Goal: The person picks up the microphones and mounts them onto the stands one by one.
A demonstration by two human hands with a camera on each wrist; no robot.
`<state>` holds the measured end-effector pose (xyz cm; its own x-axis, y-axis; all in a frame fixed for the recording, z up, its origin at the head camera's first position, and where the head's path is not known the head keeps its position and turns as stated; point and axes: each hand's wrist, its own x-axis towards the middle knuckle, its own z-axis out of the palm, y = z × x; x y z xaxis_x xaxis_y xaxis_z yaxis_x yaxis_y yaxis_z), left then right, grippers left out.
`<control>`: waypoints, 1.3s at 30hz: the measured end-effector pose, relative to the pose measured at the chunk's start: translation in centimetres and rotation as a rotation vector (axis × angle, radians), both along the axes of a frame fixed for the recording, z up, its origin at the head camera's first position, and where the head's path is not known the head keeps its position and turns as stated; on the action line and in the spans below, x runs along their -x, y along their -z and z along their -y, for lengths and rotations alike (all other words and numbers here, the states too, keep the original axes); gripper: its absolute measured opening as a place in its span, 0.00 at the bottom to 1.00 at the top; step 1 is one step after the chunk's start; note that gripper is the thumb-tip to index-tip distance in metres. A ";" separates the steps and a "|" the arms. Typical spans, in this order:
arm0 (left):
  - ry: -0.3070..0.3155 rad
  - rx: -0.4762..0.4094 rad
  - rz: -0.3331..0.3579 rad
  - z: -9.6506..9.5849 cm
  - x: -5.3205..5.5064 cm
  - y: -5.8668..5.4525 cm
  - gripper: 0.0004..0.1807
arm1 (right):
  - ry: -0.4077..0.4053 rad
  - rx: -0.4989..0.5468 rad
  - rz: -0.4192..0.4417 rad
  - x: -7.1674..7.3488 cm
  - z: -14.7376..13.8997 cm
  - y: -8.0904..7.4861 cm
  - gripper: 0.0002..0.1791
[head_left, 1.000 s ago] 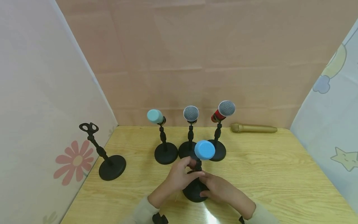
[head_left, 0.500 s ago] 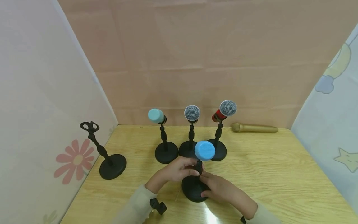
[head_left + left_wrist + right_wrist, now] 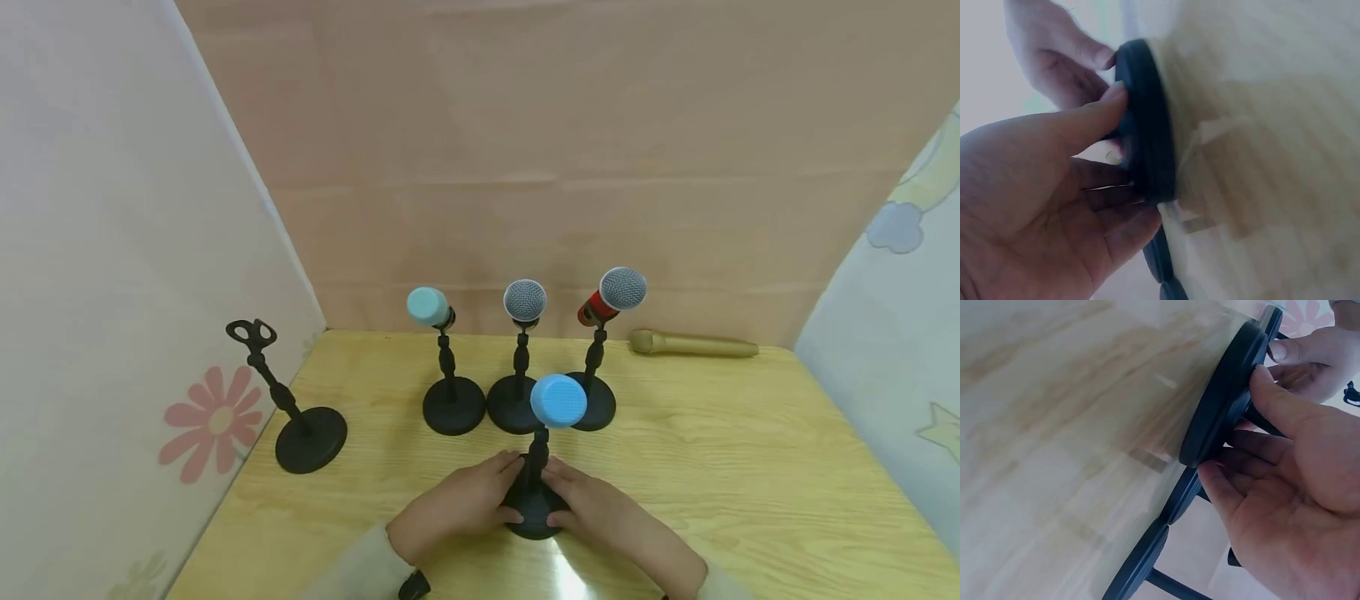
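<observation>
A black microphone stand (image 3: 537,510) with a round base bears a microphone with a bright blue head (image 3: 558,401). My left hand (image 3: 468,498) holds the left rim of that base, its thumb on top in the left wrist view. Opposite it, my right hand (image 3: 600,510) grips the right rim between thumb and fingers. Whether the base touches the table is unclear. Just behind stand several more microphones on black stands: one with a pale teal head (image 3: 427,307), one with a silver mesh head (image 3: 524,301) and a red one (image 3: 621,289).
A black stand (image 3: 311,440) with a bare clip is at the table's left edge, by the flowered wall. A gold microphone (image 3: 693,343) lies along the back edge on the right. The wooden table (image 3: 750,467) meets a beige backdrop behind.
My left hand has let go of the stand's upright and come down to the left rim of its base. My right hand keeps its hold. The head view has shifted slightly.
</observation>
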<state>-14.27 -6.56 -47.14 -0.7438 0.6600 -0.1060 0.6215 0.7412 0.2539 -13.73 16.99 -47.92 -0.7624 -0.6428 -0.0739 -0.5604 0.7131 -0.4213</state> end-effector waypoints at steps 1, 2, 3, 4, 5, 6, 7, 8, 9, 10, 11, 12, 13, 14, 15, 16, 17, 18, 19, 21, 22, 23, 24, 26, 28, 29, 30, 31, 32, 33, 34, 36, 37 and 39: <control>-0.015 -0.002 0.000 0.0 -0.1 0.2 0.40 | -0.006 0.009 0.003 0.1 0.1 0.0 0.32; -0.027 -0.006 0.002 0.0 -0.2 0.3 0.41 | -0.016 0.017 0.006 0.2 0.1 0.0 0.32; -0.035 -0.009 0.001 0.0 -0.3 0.5 0.41 | -0.029 0.024 0.005 0.3 0.2 0.0 0.33; -0.046 -0.013 0.004 0.1 -0.4 0.6 0.42 | -0.039 0.025 0.005 0.3 0.4 0.0 0.33; -0.057 -0.014 0.003 0.2 -0.4 0.8 0.42 | -0.047 0.020 0.001 0.4 0.5 0.0 0.33; -0.065 -0.013 0.000 0.2 -0.4 0.8 0.43 | -0.055 0.017 -0.005 0.5 0.6 0.0 0.32; -0.071 -0.011 -0.005 0.3 -0.4 0.9 0.43 | -0.063 0.014 -0.013 0.5 0.7 -0.1 0.32; -0.076 -0.007 -0.012 0.4 -0.4 0.9 0.43 | -0.069 0.009 -0.017 0.6 0.8 -0.2 0.32; -0.082 -0.003 -0.018 0.4 -0.4 0.9 0.43 | -0.073 0.002 -0.021 0.6 0.9 -0.2 0.32; -0.086 0.002 -0.023 0.5 -0.4 0.9 0.43 | -0.073 -0.004 -0.019 0.7 1.0 -0.3 0.32; -0.088 0.004 -0.029 0.5 -0.3 0.8 0.43 | -0.074 -0.008 -0.019 0.7 1.0 -0.4 0.32; -0.090 0.006 -0.029 0.6 -0.3 0.8 0.43 | -0.073 -0.009 -0.015 0.7 1.1 -0.4 0.32; -0.088 0.006 -0.030 0.6 -0.3 0.8 0.43 | -0.071 -0.013 -0.010 0.7 1.2 -0.5 0.32; -0.090 0.004 -0.026 0.6 -0.3 0.7 0.43 | -0.068 -0.018 -0.007 0.7 1.3 -0.5 0.32; -0.092 0.002 -0.021 0.8 -0.3 0.7 0.43 | -0.067 -0.022 -0.006 0.6 1.4 -0.6 0.32; -0.095 -0.002 -0.016 0.9 -0.4 0.7 0.43 | -0.068 -0.027 -0.007 0.6 1.5 -0.6 0.32; -0.098 -0.006 -0.012 1.1 -0.4 0.7 0.44 | -0.069 -0.032 -0.007 0.6 1.7 -0.7 0.32; -0.103 -0.010 -0.003 1.4 -0.5 0.8 0.44 | -0.072 -0.039 -0.009 0.6 2.0 -0.7 0.32; -0.108 -0.017 0.004 1.7 -0.5 0.8 0.44 | -0.075 -0.045 -0.008 0.6 2.3 -0.8 0.32; -0.118 -0.026 0.015 2.4 -0.6 0.8 0.45 | -0.080 -0.055 -0.005 0.7 3.1 -0.8 0.33; -0.120 -0.029 0.016 2.8 -0.7 0.8 0.45 | -0.081 -0.059 0.001 0.8 3.6 -0.9 0.33; -0.125 -0.031 0.020 3.2 -0.7 0.8 0.45 | -0.083 -0.064 0.005 0.8 4.0 -0.9 0.33; -0.130 -0.034 0.023 3.6 -0.7 0.7 0.45 | -0.089 -0.066 0.006 0.9 4.5 -1.0 0.34; -0.141 -0.033 0.024 4.4 -0.7 0.7 0.44 | -0.101 -0.066 0.013 1.1 5.5 -1.1 0.34; -0.151 -0.036 0.030 5.1 -0.7 0.7 0.44 | -0.108 -0.073 0.011 1.3 6.3 -1.1 0.35; -0.154 -0.039 0.035 5.4 -0.7 0.7 0.43 | -0.110 -0.077 0.011 1.4 6.6 -1.2 0.35; -0.155 -0.044 0.039 5.6 -0.7 0.7 0.43 | -0.110 -0.080 0.012 1.4 6.9 -1.2 0.35; -0.156 -0.045 0.045 5.8 -0.7 0.7 0.43 | -0.106 -0.087 0.015 1.5 7.1 -1.2 0.35; -0.158 -0.048 0.052 6.0 -0.7 0.7 0.43 | -0.104 -0.094 0.015 1.6 7.3 -1.1 0.36; -0.161 -0.054 0.057 6.2 -0.7 0.7 0.43 | -0.104 -0.097 0.014 1.6 7.4 -1.1 0.36; -0.164 -0.057 0.061 6.4 -0.8 0.7 0.42 | -0.105 -0.101 0.016 1.7 7.6 -1.1 0.36; -0.178 -0.061 0.063 6.8 -0.8 0.7 0.42 | -0.111 -0.104 0.016 1.8 8.1 -1.1 0.37; -0.188 -0.062 0.062 7.1 -0.9 0.7 0.42 | -0.116 -0.108 0.015 1.9 8.4 -1.1 0.37; -0.209 -0.079 0.062 7.8 -0.9 0.7 0.43 | -0.124 -0.116 0.002 2.0 9.3 -1.1 0.39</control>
<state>-13.39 -14.31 -47.87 -0.8587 0.5005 -0.1103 0.4380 0.8283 0.3494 -15.70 7.71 -46.82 -0.6775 -0.7191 -0.1543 -0.6464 0.6823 -0.3414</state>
